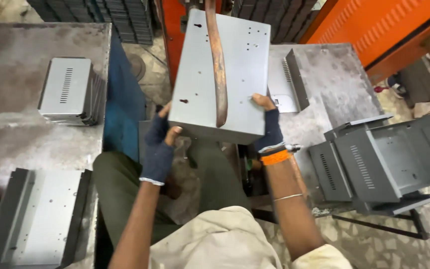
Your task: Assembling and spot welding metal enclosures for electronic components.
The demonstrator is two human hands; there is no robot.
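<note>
dim, soft daylight (edges blurred)

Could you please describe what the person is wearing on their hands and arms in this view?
Both hands wear dark blue knitted fingerless gloves with pale cuff edging. The left hand shows a light band at the glove's wrist. The right hand has a bright orange band below the glove cuff and a thin silver bangle further up the forearm. Both forearms are bare; cream short sleeves show near the shoulders.

Grey sheet-metal panel [225,74], flat, small punched holes, front edge folded down, held tilted at both lower corners, mid-frame.
</note>
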